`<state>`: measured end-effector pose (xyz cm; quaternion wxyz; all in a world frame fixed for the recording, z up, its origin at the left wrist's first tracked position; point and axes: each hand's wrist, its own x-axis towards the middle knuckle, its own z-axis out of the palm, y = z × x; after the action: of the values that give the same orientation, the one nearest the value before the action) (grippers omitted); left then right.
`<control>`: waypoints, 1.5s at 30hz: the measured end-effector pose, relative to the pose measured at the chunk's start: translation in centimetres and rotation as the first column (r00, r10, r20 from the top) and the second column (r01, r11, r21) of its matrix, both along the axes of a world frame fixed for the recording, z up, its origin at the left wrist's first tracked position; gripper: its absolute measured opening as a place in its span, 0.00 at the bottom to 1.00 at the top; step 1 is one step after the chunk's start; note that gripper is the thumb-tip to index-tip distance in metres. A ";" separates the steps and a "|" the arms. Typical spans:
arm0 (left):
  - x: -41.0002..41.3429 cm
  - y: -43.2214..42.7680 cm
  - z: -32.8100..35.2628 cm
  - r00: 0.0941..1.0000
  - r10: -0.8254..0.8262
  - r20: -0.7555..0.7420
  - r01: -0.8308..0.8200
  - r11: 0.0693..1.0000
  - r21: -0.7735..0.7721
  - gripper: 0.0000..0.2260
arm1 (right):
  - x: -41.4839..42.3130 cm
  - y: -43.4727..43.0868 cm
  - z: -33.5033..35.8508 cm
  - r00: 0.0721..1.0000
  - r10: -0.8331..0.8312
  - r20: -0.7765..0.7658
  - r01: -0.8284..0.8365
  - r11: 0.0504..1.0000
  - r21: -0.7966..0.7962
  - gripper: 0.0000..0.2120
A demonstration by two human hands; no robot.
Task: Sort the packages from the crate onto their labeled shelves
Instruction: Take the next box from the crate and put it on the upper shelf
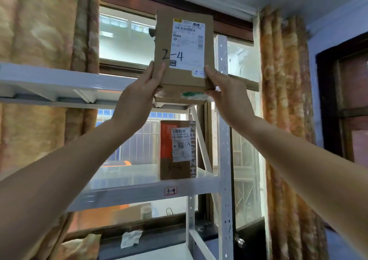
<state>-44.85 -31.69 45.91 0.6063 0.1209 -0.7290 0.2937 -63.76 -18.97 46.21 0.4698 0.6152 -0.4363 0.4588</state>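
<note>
Package [183, 48] marked 2-4 in black pen stands upright between both hands, its printed label facing the camera. Left hand [137, 98] grips the lower left corner, thumb on the front face and the rest curled round the edge. Right hand [227, 96] grips the lower right corner the same way, with fingers [213, 95] tucked under the base. Just below the fingertips runs the front lip of the upper shelf [59, 80]; whether the base rests on it or hangs just above cannot be told. No tag for this shelf shows, possibly hidden behind the hands.

Well below the wrists, a second package [177, 150] marked 3-4 stands on the lower shelf [139, 192], above a matching tag [170, 191]. Right of the right fingers rises the white post [225, 140].

Likely risk: the box is tall and thin and sits close to the lip, so letting go too soon could tip it forward off the shelf. Sliding it deeper before the fingers loosen would guard against that
</note>
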 end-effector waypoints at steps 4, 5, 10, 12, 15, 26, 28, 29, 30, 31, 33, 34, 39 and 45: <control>-0.5 -3.2 2.4 1.000 0.009 -0.015 -0.009 1.000 -0.003 0.29 | -0.2 -5.0 2.3 0.997 0.067 0.024 -0.065 0.996 -0.057 0.23; -0.7 -4.1 2.9 1.000 0.019 -0.018 -0.020 1.000 -0.011 0.29 | -0.4 -6.2 2.8 0.997 0.069 0.025 -0.067 0.996 -0.065 0.23; -2.3 -8.3 5.0 0.994 0.106 -0.030 -0.107 0.994 -0.027 0.32 | -1.8 -11.0 4.6 0.998 -0.047 0.029 0.051 0.989 -0.141 0.26; -3.1 -9.4 6.2 0.992 0.113 -0.050 -0.115 0.993 -0.041 0.34 | -2.5 -12.4 5.5 0.997 -0.076 0.033 0.080 0.982 -0.171 0.26; -4.7 -9.9 8.3 0.987 0.138 -0.083 -0.144 0.987 -0.070 0.35 | -3.7 -14.4 7.2 0.998 -0.031 0.061 0.045 0.972 -0.232 0.26; -8.6 -14.4 10.3 0.953 0.287 -0.094 -0.289 0.957 -0.007 0.42 | -7.2 -21.4 10.1 0.991 0.090 0.099 -0.062 0.964 -0.258 0.29; -8.8 -15.4 10.1 0.950 0.298 -0.097 -0.299 0.954 0.003 0.42 | -7.5 -22.5 10.0 0.990 0.103 0.098 -0.078 0.968 -0.237 0.29; -8.9 -15.9 9.9 0.948 0.301 -0.101 -0.302 0.953 0.008 0.41 | -7.7 -23.1 10.0 0.990 0.101 0.097 -0.077 0.971 -0.228 0.29; -9.1 -16.2 9.8 0.947 0.306 -0.100 -0.305 0.952 0.021 0.41 | -7.9 -23.7 10.0 0.991 0.097 0.096 -0.074 0.973 -0.220 0.29; -9.2 -16.7 9.7 0.946 0.310 -0.100 -0.308 0.951 0.036 0.40 | -8.1 -24.1 10.0 0.991 0.096 0.091 -0.075 0.974 -0.214 0.30; -9.5 -17.3 9.8 0.946 0.307 -0.104 -0.304 0.952 0.043 0.39 | -8.4 -24.8 9.9 0.991 0.107 0.078 -0.088 0.973 -0.214 0.28; -9.6 -17.5 9.8 0.947 0.303 -0.106 -0.300 0.953 0.043 0.40 | -8.5 -25.0 9.8 0.989 0.128 0.070 -0.111 0.971 -0.212 0.27; -9.8 -18.1 9.9 0.947 0.295 -0.124 -0.291 0.955 0.048 0.39 | -8.9 -26.2 9.4 0.984 0.172 0.038 -0.160 0.963 -0.219 0.25; -9.9 -17.4 9.2 0.941 0.326 -0.092 -0.328 0.945 -0.014 0.29 | -9.1 -26.2 8.2 0.991 0.116 0.069 -0.098 0.969 -0.227 0.28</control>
<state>-54.74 -49.10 55.13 0.5824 0.2442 -0.6672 0.3951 -72.89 -45.20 54.40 0.4921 0.5621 -0.3671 0.5542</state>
